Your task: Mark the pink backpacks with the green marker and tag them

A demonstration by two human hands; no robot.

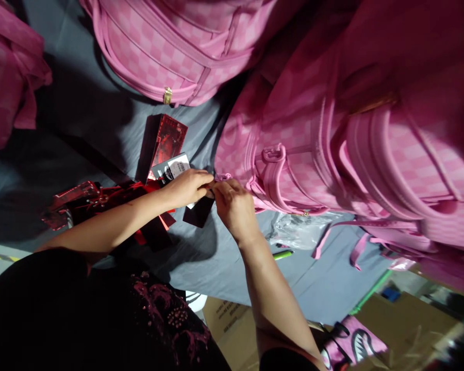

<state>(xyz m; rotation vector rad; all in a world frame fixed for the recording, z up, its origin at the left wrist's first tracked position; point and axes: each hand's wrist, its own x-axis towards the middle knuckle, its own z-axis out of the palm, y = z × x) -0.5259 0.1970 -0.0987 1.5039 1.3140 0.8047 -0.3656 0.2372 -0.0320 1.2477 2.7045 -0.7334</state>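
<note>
My left hand [189,188] and my right hand [234,208] meet at the side of a pink checkered backpack [301,170]. Both have fingers closed in a pinch, fingertips almost touching; whatever small thing lies between them is hidden. Partly behind my left hand, a black-and-white hang tag [177,166] with a printed label shows. A dark card [198,212] sticks out below the fingers. Just beyond sits a stack of red-and-black printed cards [169,138]. Under my left forearm lies a heap of red and black tags [88,198].
Another pink backpack [178,49] lies at the top, and a pink bag [10,77] at far left. Clear plastic wrapping [299,230] and a green pen-like object [283,255] rest on the grey cloth-covered table [232,278]. Cardboard boxes [232,330] stand below its edge.
</note>
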